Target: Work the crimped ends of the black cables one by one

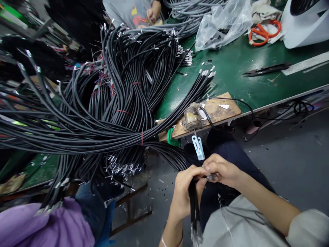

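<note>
My left hand (183, 190) is closed around a bunch of black cables (193, 202), whose stripped, silvery ends hang down below it over my lap. Thumb and fingertips of my right hand (222, 170) pinch something small and greyish against the left fingertips; it looks like a cable end, but the fingers mostly hide it. Just above the hands, a light blue clothespin (197, 147) hangs from a small taped motor-like device (192, 117) on a wooden board (226, 104). From my left hand the cables run back up toward a large bundle (108, 137).
A green clamp (172, 138) grips the board at the table edge. On the green table (228, 72) lie orange-handled scissors (264, 33), dark snips (267, 69) and a plastic bag (223, 25). A co-worker in a purple top (51, 223) sits at left; another person's hand (154, 12) shows across the table.
</note>
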`<state>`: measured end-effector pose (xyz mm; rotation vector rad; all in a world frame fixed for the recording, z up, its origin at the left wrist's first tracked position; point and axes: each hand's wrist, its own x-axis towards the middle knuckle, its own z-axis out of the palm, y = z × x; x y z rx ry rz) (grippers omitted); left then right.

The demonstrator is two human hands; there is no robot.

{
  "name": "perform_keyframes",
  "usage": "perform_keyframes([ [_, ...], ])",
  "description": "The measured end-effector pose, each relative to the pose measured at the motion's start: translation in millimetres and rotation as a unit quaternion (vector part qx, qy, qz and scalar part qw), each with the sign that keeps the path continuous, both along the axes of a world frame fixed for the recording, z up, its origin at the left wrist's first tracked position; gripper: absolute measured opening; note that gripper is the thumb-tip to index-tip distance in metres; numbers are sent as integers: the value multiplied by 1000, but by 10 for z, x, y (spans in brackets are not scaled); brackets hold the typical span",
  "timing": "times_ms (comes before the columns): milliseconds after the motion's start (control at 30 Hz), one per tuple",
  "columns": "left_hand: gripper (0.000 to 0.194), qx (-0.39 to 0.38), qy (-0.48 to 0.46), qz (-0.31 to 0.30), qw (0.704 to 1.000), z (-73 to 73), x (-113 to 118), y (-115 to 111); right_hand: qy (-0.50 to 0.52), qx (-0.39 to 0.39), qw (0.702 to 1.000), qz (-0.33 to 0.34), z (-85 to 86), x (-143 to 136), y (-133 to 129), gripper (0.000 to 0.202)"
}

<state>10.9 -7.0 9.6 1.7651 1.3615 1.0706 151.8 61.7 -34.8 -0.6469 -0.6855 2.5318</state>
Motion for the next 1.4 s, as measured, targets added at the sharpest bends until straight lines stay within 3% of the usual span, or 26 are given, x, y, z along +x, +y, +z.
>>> perform_keyframes([
  [133,23,-5,30,-6,1000,46,-3,-15,-20,36,998,52,102,35,84,17],
  [233,15,57,10,-14,998,27,12,9,-24,71,994,85,131,60,156,22],
  [300,9,106,-15,-2,994,-5,39,24,-40,75,995,53,127,80,235,25],
  [400,8,154,-40,41,986,-53,100,29,-89,75,989,-93,147,89,388,31],
  [467,7,179,-55,83,979,-77,152,33,-101,110,977,-155,202,58,466,36],
  [567,6,210,-73,141,965,-95,242,60,-75,166,973,-139,312,-36,495,44],
  [667,9,213,-78,174,958,-93,331,107,-31,140,982,-124,364,-122,451,46],
  [867,19,228,-60,207,949,-121,437,199,83,38,989,-118,223,-191,375,41],
  [1200,15,245,-37,206,947,-214,431,246,141,31,988,-55,65,-186,343,47],
  [1400,16,250,-30,163,954,-263,342,144,102,23,988,-117,-203,58,330,44],
])
